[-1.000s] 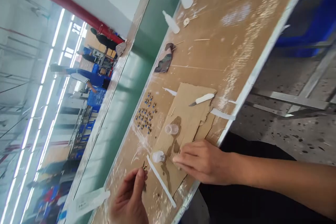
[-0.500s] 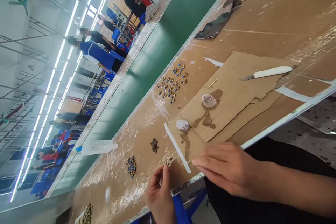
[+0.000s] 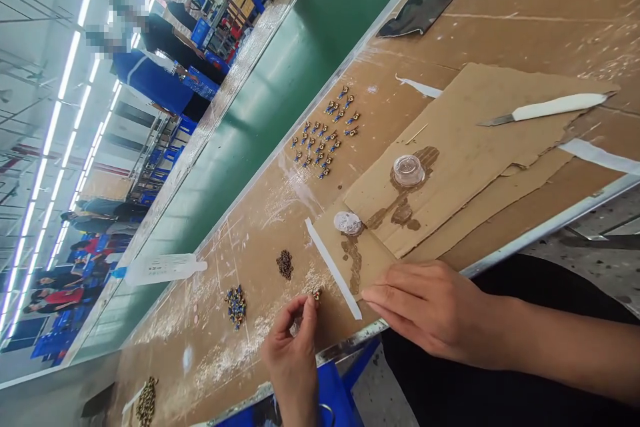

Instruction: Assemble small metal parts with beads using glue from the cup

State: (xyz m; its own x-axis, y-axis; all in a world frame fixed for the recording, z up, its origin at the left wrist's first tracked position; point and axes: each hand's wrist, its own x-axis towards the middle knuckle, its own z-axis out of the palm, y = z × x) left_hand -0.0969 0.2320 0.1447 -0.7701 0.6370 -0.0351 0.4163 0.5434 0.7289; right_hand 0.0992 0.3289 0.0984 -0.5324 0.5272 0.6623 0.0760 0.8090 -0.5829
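My left hand (image 3: 294, 340) is closed in a pinch near the table's front edge. A small gold-coloured part (image 3: 316, 294) shows at its thumb and fingertip; its details are too small to make out. To the right, my right hand (image 3: 425, 307) has thumb and fingers pressed together, pointing towards the left hand but apart from it. What it pinches, if anything, is too thin to name. Beyond the left hand lie a pile of dark brown bits (image 3: 285, 265) and a heap of blue-and-gold parts (image 3: 237, 307). Similar parts (image 3: 320, 140) stand spread out farther back.
Cardboard sheets (image 3: 465, 167) hold a small clear dish (image 3: 409, 171), a white lump (image 3: 348, 223) and a white-handled craft knife (image 3: 560, 107). A plastic bottle (image 3: 163, 269) lies at the far edge, a camouflage cloth (image 3: 430, 7) farther right. Gold parts (image 3: 146, 402) are heaped lower left.
The camera view has shifted, moving the scene slightly. The small part at my left fingertips shows more plainly now. Both hands keep nearly the same pose.
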